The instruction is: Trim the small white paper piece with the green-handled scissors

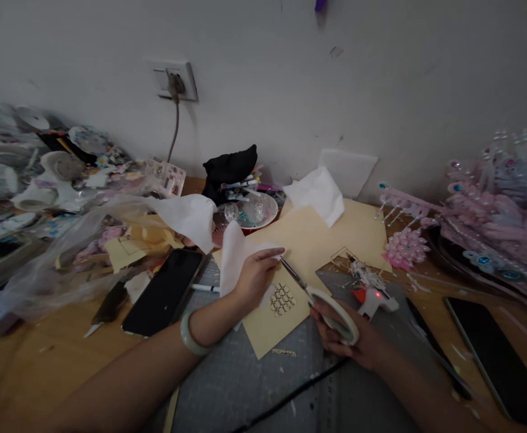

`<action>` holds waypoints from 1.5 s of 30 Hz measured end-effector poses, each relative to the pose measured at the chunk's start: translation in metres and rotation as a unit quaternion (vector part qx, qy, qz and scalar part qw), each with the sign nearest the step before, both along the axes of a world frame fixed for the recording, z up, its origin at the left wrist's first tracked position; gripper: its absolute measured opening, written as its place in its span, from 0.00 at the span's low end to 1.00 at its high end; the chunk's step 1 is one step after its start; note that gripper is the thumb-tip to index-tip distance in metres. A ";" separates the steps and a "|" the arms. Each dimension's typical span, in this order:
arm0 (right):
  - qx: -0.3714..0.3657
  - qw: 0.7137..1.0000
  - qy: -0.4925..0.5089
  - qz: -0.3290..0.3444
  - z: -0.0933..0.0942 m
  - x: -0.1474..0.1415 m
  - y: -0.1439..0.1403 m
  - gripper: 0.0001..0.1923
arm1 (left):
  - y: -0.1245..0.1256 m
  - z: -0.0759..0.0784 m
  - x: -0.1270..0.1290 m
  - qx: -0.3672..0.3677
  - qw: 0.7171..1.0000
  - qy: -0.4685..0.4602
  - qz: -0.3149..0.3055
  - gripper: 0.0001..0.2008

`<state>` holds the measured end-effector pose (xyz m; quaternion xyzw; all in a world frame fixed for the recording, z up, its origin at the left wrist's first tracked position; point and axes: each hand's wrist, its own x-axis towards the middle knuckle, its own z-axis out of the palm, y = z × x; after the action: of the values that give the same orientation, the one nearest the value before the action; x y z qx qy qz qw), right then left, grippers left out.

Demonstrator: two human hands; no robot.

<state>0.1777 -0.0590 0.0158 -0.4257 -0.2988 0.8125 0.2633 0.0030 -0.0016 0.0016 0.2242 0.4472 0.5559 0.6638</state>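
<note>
- Cream card sheet (311,243) lay on the grey cutting mat (263,385), a lattice cut-out (282,299) in its near part.
- Left hand (254,276) pressed the sheet, fingers together, pinching white tissue (236,255).
- Right hand (349,337) had fingers clamped on a craft knife (296,276) and a tape roll (338,313); the blade touched the sheet beside the left fingertips.
- A black phone (164,291) rested on the counter (42,361).

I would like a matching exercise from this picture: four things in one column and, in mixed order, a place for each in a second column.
Things:
1. scissors
2. bangle
3. black phone
4. glue gun

Places:
A. on the left wrist
B. on the grey mat, right of the scissors
C. in the right hand
D. on the table, left of the left hand

Pairs: 1-C, 2-A, 3-D, 4-B
</note>
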 end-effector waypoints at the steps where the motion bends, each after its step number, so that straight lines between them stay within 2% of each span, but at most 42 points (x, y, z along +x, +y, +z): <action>1: 0.001 1.000 -0.008 0.010 0.001 -0.001 0.000 0.18 | 0.000 0.000 0.000 0.002 1.000 -0.005 -0.004 0.11; 10: 0.015 0.999 -0.027 0.026 0.006 -0.002 0.000 0.22 | 0.000 -0.001 -0.001 0.007 1.000 -0.015 -0.004 0.12; 24: 0.016 0.999 -0.020 0.032 0.003 -0.001 0.000 0.21 | -0.001 0.001 0.000 -0.004 1.000 -0.008 0.005 0.11; 30: 0.022 0.999 -0.015 0.029 0.003 -0.001 0.000 0.21 | 0.000 -0.002 0.000 0.005 0.999 -0.032 0.004 0.11; 45: 0.026 0.999 -0.020 0.032 0.003 -0.001 -0.001 0.20 | 0.001 -0.007 -0.002 0.021 1.000 -0.017 0.001 0.11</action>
<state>0.1764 -0.0598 0.0189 -0.4250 -0.3390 0.8036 0.2422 0.0009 -0.0002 -0.0057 0.2277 0.4242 0.5699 0.6659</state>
